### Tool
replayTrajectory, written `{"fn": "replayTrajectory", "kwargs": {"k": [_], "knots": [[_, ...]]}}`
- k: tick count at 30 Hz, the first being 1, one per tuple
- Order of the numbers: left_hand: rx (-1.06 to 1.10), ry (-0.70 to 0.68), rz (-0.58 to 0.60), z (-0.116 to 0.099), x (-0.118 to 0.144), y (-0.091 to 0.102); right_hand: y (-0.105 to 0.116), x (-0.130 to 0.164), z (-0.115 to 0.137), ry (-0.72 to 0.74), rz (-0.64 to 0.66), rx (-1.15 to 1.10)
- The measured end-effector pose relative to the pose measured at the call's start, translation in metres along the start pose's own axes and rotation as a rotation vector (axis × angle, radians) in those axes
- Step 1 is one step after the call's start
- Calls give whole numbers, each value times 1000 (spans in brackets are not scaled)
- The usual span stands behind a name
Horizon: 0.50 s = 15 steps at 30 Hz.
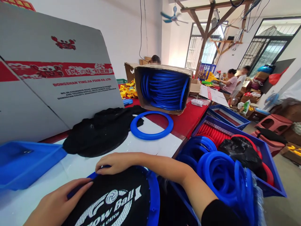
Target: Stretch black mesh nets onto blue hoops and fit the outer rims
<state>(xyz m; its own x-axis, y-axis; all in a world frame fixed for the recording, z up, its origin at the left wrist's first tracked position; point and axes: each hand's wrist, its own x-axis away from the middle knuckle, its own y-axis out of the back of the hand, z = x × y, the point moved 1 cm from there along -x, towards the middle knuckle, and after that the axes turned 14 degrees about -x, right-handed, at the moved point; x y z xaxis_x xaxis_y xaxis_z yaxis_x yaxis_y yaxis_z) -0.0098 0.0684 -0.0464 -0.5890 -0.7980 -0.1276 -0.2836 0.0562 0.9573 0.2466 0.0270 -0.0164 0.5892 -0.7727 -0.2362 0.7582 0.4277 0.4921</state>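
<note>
At far left a blue tray sits against the tilted carton, closing that side. My left hand lies flat, fingers open, pinning the printed black net to the blue hoop on the desk; my right hand pinches net over the far rim. Beyond lie spare netting and a loose ring; the ring bin crowds my right elbow.

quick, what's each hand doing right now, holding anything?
Left hand: fingers flat on the near-left edge of the black net disc, not gripping.
Right hand: fingers curled over the disc's blue ring at its far edge, pressing it.
</note>
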Motion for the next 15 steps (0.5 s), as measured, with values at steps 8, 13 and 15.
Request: {"fn": "replayTrajectory", "kwargs": {"k": [8, 13, 15], "knots": [[135, 66, -81, -19, 8, 13, -1, -3, 9, 69, 66, 15], [131, 138, -39, -14, 9, 7, -5, -8, -3, 130, 87, 53], [74, 124, -71, -14, 8, 6, -6, -9, -8, 124, 79, 48]]}}
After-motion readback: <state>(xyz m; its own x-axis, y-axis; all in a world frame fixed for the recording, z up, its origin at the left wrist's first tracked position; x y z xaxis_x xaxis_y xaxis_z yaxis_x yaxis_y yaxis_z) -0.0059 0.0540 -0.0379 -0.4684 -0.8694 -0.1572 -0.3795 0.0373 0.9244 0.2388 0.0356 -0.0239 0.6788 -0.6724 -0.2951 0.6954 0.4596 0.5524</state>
